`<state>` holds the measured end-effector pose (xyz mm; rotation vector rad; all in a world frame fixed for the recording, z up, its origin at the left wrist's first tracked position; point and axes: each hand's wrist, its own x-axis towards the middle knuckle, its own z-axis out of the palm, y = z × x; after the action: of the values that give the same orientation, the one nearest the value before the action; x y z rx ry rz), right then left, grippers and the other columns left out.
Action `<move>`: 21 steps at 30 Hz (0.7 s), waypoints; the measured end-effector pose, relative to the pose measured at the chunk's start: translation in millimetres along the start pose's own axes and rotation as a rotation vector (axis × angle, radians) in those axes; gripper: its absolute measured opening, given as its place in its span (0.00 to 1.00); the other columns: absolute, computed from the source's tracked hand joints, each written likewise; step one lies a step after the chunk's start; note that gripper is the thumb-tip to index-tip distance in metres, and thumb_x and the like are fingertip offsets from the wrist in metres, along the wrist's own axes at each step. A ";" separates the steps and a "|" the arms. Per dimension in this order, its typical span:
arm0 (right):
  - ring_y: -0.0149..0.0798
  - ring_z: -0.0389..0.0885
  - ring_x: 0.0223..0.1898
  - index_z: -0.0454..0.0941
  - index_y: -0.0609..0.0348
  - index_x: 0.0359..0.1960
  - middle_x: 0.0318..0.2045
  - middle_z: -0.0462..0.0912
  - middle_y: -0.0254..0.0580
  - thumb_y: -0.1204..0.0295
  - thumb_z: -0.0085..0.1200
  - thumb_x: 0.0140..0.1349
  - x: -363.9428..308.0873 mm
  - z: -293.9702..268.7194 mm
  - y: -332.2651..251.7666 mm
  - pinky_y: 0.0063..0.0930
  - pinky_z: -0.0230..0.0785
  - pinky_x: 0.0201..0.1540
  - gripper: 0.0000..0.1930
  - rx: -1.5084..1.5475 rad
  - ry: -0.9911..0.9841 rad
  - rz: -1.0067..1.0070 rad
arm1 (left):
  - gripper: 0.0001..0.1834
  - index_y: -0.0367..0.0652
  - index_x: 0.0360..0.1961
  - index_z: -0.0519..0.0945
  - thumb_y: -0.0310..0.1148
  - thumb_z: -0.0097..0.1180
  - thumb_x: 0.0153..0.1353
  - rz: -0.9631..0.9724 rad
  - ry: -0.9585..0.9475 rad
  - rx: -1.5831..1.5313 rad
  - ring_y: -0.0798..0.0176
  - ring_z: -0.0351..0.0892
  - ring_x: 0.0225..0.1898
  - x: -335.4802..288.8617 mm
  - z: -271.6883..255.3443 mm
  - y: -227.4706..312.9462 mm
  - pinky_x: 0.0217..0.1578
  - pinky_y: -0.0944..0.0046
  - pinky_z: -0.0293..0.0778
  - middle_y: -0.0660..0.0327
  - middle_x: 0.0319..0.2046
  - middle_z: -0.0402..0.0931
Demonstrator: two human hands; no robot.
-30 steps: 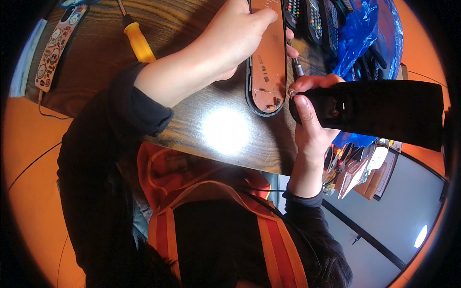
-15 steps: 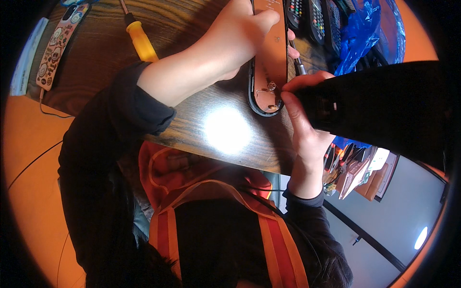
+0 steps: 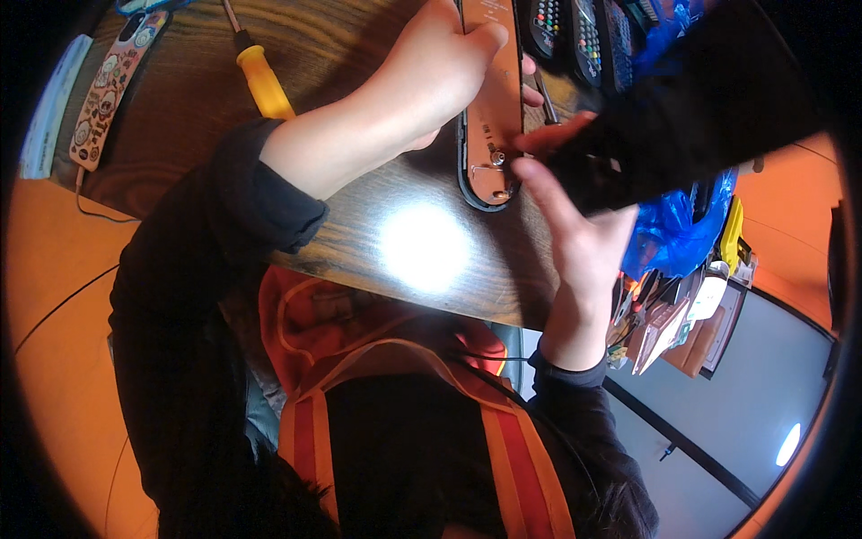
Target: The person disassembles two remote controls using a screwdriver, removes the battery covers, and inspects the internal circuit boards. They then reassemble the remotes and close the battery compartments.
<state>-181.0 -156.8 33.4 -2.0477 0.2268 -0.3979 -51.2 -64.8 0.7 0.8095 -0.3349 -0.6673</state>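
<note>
A long brown circuit board (image 3: 492, 99) sits in a narrow black shell with a rounded end, like an opened remote control. My left hand (image 3: 449, 58) is closed round its upper part, with fingertips showing past the far edge. At the board's rounded end are small metal parts. My right hand (image 3: 579, 216) pinches a large, dark, elongated thing (image 3: 691, 108), blurred and close to the camera; its kind cannot be made out. The right fingertips are at the board's right edge, near the small metal parts. The pinch itself is partly in shadow.
Several black remote controls (image 3: 588, 40) lie at the back right beside a blue plastic bag (image 3: 673, 234). A yellow-handled screwdriver (image 3: 263, 83) and a sticker-covered phone (image 3: 112, 90) with a cable lie to the left. Tools and boxes (image 3: 664, 328) are beyond the wooden table's right edge.
The dark thing in my right hand has swung, its far end going up and away. The board and my left hand have shifted slightly left.
</note>
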 end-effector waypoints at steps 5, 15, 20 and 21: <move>0.24 0.74 0.29 0.70 0.61 0.37 0.26 0.77 0.33 0.80 0.61 0.45 11.6 8.4 5.5 0.18 0.66 0.36 0.17 -0.063 -0.057 0.014 | 0.12 0.35 0.45 0.63 0.22 0.40 0.59 0.088 0.186 0.260 0.63 0.71 0.38 4.4 -5.1 -10.0 0.40 0.66 0.70 0.54 0.36 0.69; 0.23 0.71 0.26 0.69 0.61 0.37 0.26 0.75 0.32 0.75 0.56 0.54 7.9 -22.2 11.9 0.14 0.63 0.29 0.11 -0.044 0.294 0.178 | 0.17 0.43 0.51 0.58 0.27 0.41 0.61 -0.140 -0.011 -0.179 0.57 0.72 0.40 1.7 -1.4 4.3 0.43 0.56 0.72 0.54 0.37 0.69; 0.22 0.68 0.23 0.64 0.64 0.52 0.26 0.74 0.35 0.71 0.44 0.63 1.6 -30.6 6.3 0.14 0.61 0.25 0.17 0.188 0.237 0.090 | 0.16 0.44 0.52 0.57 0.33 0.37 0.64 -0.031 0.009 0.072 0.54 0.77 0.40 -5.3 2.5 -2.8 0.38 0.56 0.78 0.51 0.40 0.72; 0.22 0.67 0.23 0.64 0.63 0.53 0.26 0.74 0.34 0.70 0.43 0.63 1.2 -29.1 6.0 0.13 0.60 0.24 0.17 0.210 0.233 0.084 | 0.16 0.44 0.53 0.56 0.33 0.36 0.65 -0.019 0.003 0.037 0.54 0.77 0.40 -4.6 2.1 -4.1 0.39 0.55 0.78 0.51 0.40 0.72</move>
<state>-190.7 -183.8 41.4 -1.7793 0.3944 -0.5845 -57.5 -65.0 -1.1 0.8497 -0.3374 -0.6793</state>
